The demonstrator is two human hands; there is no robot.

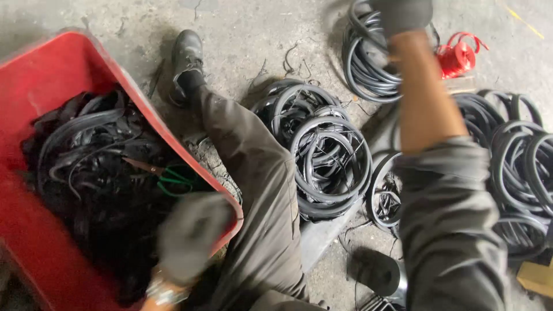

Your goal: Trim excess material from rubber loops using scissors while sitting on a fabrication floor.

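Observation:
My left hand (193,236), in a grey glove and blurred, hovers over the near rim of a red plastic tub (144,109). The tub holds a heap of black rubber strips (86,167), and green-handled scissors (173,179) lie on top of them, just beyond the hand. My right hand (403,14), in a dark glove, is raised at the top of the view. It is closed on a coil of black rubber rings (366,63) that hangs over the concrete floor.
My outstretched leg (253,173) and black shoe (187,57) lie between the tub and a pile of coiled rubber rings (328,155). More coils (518,167) are stacked at right. A red metal object (458,55) sits beyond them.

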